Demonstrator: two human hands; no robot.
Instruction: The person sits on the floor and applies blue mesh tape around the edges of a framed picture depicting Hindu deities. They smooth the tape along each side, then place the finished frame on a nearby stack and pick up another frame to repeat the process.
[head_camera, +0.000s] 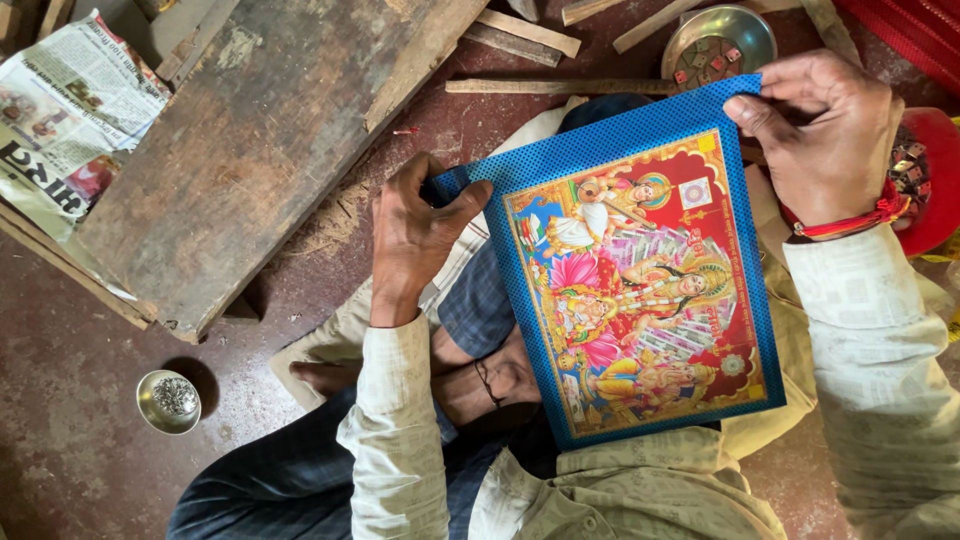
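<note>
Both hands grip the blue-bordered colourful picture print (640, 285) over the lap, the left hand (415, 235) pinching its far left corner, the right hand (825, 135) its far right corner, and an even pull would probably keep it flat.

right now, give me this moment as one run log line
left hand: grips print's left corner | right hand: grips print's top right corner | colourful print: held flat over lap | small metal bowl: on floor, left
</note>
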